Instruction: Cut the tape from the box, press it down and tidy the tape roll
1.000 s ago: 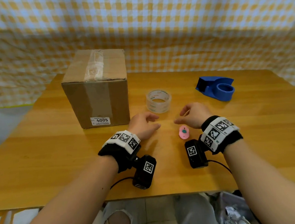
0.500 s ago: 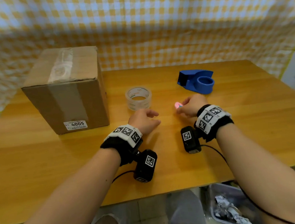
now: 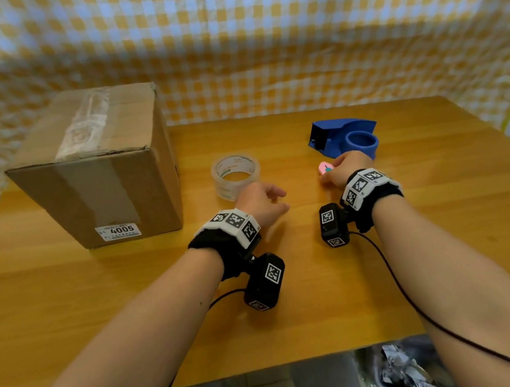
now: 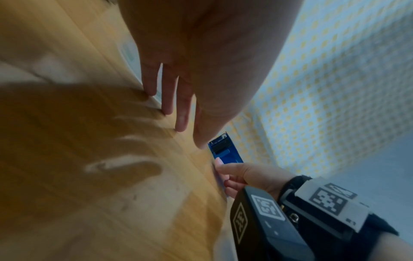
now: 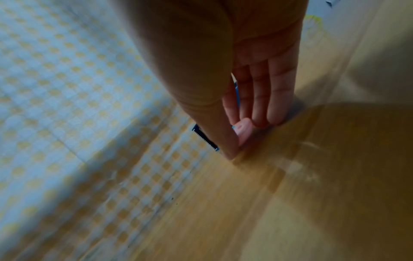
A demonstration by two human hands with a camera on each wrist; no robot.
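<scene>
The right hand (image 3: pixel 347 167) pinches a small pink cutter (image 3: pixel 325 167) near the blue dispenser (image 3: pixel 344 139) — apparently readying to cut — while the left hand (image 3: pixel 260 204), fingers relaxed, rests beside the tape roll (image 3: pixel 236 176), right of the taped box (image 3: pixel 98 163).

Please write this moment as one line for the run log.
left hand: open, empty, beside tape roll | right hand: pinches pink cutter on table | box: taped

A white sticker (image 3: pixel 118 232) low on the near face of the cardboard box (image 3: pixel 93 166), at the left of the table, reads "4005" in bold digits, while its smaller print and the green lettering on the clear tape roll (image 3: pixel 235 176) seem too blurred to read.
</scene>
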